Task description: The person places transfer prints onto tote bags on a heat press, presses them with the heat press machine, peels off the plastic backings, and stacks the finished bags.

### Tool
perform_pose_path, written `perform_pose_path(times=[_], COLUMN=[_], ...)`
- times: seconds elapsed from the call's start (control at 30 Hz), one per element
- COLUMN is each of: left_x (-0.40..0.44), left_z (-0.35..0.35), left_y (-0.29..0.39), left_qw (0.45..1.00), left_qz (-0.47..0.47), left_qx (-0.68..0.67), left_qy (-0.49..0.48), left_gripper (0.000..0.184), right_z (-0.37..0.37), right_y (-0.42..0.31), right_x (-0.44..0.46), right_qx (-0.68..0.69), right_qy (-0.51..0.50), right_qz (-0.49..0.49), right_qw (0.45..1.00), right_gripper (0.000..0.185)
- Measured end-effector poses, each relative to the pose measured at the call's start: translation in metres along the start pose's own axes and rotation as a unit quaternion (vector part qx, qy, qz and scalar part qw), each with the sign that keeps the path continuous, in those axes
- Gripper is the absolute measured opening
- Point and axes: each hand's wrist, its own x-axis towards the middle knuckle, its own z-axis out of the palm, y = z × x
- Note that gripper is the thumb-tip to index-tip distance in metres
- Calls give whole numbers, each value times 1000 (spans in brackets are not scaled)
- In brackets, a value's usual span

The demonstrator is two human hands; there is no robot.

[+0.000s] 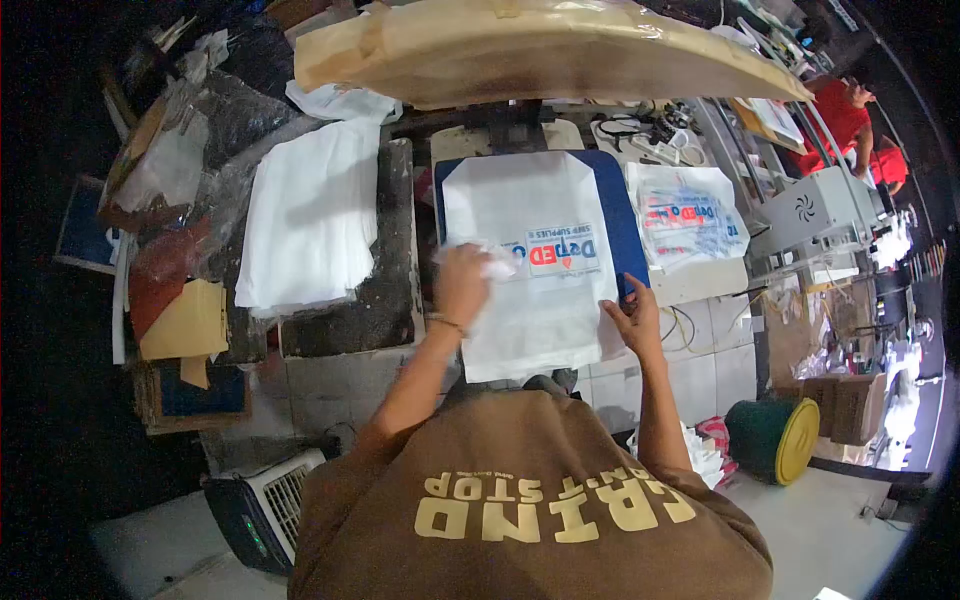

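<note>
A white printed bag (pixel 530 320) lies flat over a blue board (pixel 625 220), its red and blue lettering facing up. My left hand (pixel 462 290) is closed on a crumpled white cloth (pixel 498 262), blurred, over the bag's left side. At the bag's right edge is my right hand (pixel 635 318), thumb and fingers apart, holding nothing. A stack of plain white bags (pixel 312 215) lies on a dark board to the left. More printed bags (pixel 690 218) are piled on the right.
A long tan wrapped panel (pixel 550 50) spans the far side. Cables (pixel 655 130) lie beyond the printed pile. A green bin with a yellow lid (pixel 797 442) stands at the lower right. A person in red (pixel 838 120) is at the far right.
</note>
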Motion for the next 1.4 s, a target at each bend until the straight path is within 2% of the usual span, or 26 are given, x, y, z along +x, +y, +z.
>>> perform_pose_path(times=[0.03, 0.1, 0.2, 0.23, 0.27, 0.3, 0.33, 0.37, 0.43, 0.5, 0.57, 0.63, 0.73, 0.77, 0.8, 0.87, 0.9, 0.97, 1.03, 1.17, 1.2, 1.23, 1.27, 1.33, 1.37, 1.4], left_x=[-4, -17, -30, -23, -6, 4, 18, 25, 13, -14, -15, -14, 9, 18, 22, 13, 21, 18, 17, 23, 28, 34, 37, 33, 33, 34], left_z=[27, 44, 59, 56, 32, 44, 11, 1, 39, 61, 49, 62, 32, 20, 34, 77, 78, 87, 111, 47, 39, 38, 59, 101, 111, 106], left_y=[22, 70, 68, 46, 33, -13, -18, -4, 3, 69, 130, 105, 33, 24, 16, 57, 106, 159, 128, 26, 21, 22, 28, 79, 114, 143], left_qw=[999, 996, 991, 992, 995, 994, 994, 987, 992, 998, 996, 993, 995, 991, 987, 989, 995, 996, 992, 996, 994, 990, 988, 998, 993, 992], left_qz=[5, 84, 103, 79, 21, -91, -102, -82, -38, 32, 73, 53, -70, -97, -134, 2, 17, 62, 105, -46, -48, -50, 14, 28, 87, 106], left_qx=[42, -4, -76, -78, -80, -46, -28, 7, -31, -34, -43, -82, 20, 54, 77, 50, -25, -51, -43, -13, 33, 76, 15, -4, -70, -69], left_qy=[-7, 1, 22, 55, 48, 40, 33, 138, 114, 45, 27, 59, 75, 79, 40, 141, 92, 37, 48, 72, 90, 108, 156, 52, 48, 5], left_gripper=[24, 24, 25, 23, 21, 20, 20, 21, 22, 24, 22, 21, 23, 26, 22, 19, 19, 13, 6, 19, 23, 27, 27, 20, 19, 19], right_z=[0, -2, -8, -9, -9, -9, -7, -6, -6, -13, -17, -19, -10, -7, -4, -9, -11, -7, -7, -10, -10, -11, -9, -8, -7, -6], right_y=[1, -5, -9, -9, -9, -8, -6, -5, -6, -15, -21, -16, -5, 0, 1, -6, -8, -2, 2, -2, -3, -3, 0, -2, -2, -1], right_x=[0, 6, 5, 7, 8, 6, 4, 3, 6, 6, 8, 6, 5, 5, 6, 6, 5, 5, 7, 5, 4, 3, 4, 3, 2, 2], right_qx=[1, 64, 91, 95, 112, 129, 132, 153, 181, 142, 164, 179, 210, 194, 178, 197, 209, 206, 230, 187, 167, 145, 145, 161, 181, 157], right_qy=[-3, -35, -32, -36, -41, -46, -47, -48, -50, -55, -73, -94, -95, -68, -38, -40, -43, -30, -22, -15, -6, 4, 14, 5, -10, -5], right_qz=[-3, 74, 58, 56, 56, 57, 60, 49, 32, 2, 16, 32, 27, -28, -85, -58, -27, -33, -68, -113, -132, -149, -154, -127, -101, -118], right_qw=[1000, 995, 994, 993, 991, 989, 988, 986, 982, 988, 984, 979, 973, 978, 980, 978, 977, 978, 971, 976, 977, 978, 977, 979, 978, 980], right_gripper=[69, 67, 62, 62, 61, 59, 59, 58, 56, 53, 52, 50, 48, 48, 48, 47, 47, 44, 38, 31, 29, 27, 26, 26, 26, 25])
